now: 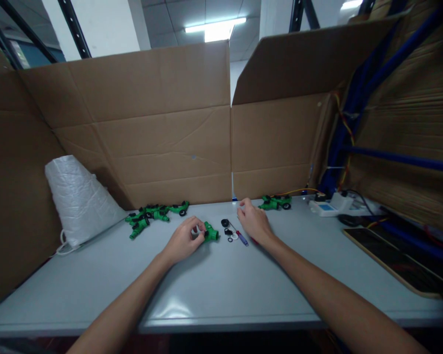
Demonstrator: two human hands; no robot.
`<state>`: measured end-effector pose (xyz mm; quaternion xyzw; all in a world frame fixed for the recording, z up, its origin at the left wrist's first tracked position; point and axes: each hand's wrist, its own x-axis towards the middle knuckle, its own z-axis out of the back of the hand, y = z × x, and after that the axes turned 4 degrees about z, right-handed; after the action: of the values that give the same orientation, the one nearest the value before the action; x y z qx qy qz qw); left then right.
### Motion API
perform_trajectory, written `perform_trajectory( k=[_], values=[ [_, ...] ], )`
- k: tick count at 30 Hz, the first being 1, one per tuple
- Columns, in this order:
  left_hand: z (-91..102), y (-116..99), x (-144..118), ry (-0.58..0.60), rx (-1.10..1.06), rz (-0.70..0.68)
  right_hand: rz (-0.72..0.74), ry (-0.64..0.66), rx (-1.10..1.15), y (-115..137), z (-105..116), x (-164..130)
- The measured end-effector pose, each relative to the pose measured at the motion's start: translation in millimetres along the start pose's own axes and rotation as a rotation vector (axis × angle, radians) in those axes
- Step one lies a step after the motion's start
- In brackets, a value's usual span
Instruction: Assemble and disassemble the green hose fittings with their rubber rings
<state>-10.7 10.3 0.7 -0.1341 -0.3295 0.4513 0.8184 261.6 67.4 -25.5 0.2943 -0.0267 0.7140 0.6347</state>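
Behind the grey desk (pixel 221 290), tall cardboard walls (pixel 151 132) closed off the far edge and the left side. Near the far left corner stood a white plastic-wrapped cone (pixel 79 196), leaning a little, with its wide end toward the left edge. At the right edge lay a flat dark tray with a wooden rim (pixel 398 263), and beyond it, near the far right corner, a white and blue device (pixel 330 206) with cables. A heap of green connectors (pixel 153 216) lay along the far edge, left of the middle, and a smaller green group (pixel 276 201) lay along the same edge, right of the middle. The left hand (pixel 182 241) rested on the desk toward the far edge and pinched one green connector (pixel 210 232) between thumb and fingers. The right hand (pixel 254 222) lay just beside, palm down, fingers loosely bent, holding nothing I could see. Between both hands were a blue-handled tool (pixel 241 238), a black cap (pixel 225 222) and small rings (pixel 231 238), too small to describe.
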Motion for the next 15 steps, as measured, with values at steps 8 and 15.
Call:
perform_trajectory(
  k=[8, 15],
  values=[
    [-0.5, 4, 2, 0.008, -0.012, 0.01, -0.015, -0.035, -0.155, -10, 13, 6],
    [-2.7, 12, 4, 0.014, -0.066, 0.051, 0.032, 0.171, -0.247, -8, 15, 2]
  ],
)
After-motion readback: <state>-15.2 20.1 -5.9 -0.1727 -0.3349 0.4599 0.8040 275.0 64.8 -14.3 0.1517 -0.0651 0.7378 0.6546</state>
